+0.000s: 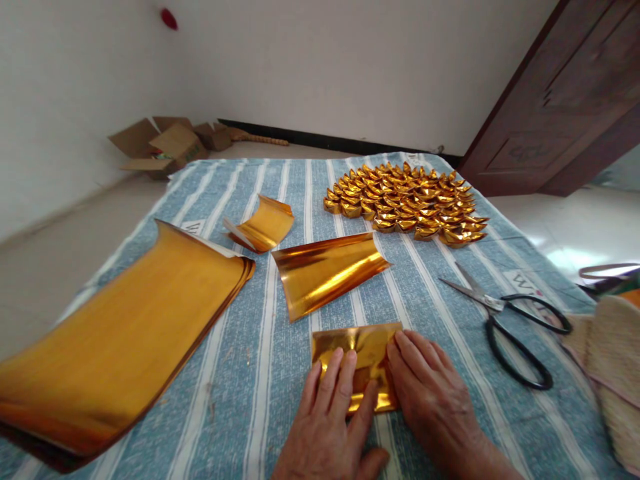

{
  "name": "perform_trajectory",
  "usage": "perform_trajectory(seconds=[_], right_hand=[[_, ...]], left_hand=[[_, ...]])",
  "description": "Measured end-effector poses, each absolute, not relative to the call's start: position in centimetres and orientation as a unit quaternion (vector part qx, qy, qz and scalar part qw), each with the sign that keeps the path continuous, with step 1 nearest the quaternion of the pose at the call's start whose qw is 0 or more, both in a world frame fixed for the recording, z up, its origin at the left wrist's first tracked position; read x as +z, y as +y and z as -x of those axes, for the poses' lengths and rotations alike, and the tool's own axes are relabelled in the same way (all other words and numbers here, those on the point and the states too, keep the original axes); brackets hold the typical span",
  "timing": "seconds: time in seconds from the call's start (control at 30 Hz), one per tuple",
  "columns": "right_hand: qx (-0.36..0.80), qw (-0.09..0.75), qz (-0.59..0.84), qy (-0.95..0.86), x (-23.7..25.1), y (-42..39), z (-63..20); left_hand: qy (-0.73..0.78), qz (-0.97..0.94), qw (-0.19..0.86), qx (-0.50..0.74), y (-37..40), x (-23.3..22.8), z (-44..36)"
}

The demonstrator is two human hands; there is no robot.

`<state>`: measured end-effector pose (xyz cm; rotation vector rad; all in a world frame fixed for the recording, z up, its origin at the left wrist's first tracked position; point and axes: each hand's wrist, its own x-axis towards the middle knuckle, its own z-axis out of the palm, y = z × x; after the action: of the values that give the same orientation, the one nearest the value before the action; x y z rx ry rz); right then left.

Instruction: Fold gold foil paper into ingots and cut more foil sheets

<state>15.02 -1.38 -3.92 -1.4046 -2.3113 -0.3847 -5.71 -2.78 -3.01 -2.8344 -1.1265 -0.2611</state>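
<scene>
A small folded piece of gold foil paper (361,349) lies flat on the blue striped cloth (240,373) near the front edge. My left hand (327,420) presses on its left half with fingers spread flat. My right hand (430,390) lies on its right edge, fingers flat and together. Neither hand grips anything. Just beyond lies a curled cut sheet of gold foil (327,270), and further back left a smaller curled gold piece (263,225).
A thick stack of large gold sheets (115,347) fills the left. Several folded gold ingots (407,200) cluster at the back. Black-handled scissors (505,313) lie to the right, beside a woven straw object (613,360). Cardboard boxes (163,145) and a dark wooden door (565,100) stand behind.
</scene>
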Motion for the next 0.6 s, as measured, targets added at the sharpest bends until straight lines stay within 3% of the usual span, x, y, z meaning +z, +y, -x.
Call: perform_trajectory(seconds=[0.6], right_hand=[[-0.130,0.182,0.529,-0.819,-3.63,-1.52,-14.67]], left_hand=[[-0.388,0.919,-0.006,-0.067,-3.04,-3.06,5.59]])
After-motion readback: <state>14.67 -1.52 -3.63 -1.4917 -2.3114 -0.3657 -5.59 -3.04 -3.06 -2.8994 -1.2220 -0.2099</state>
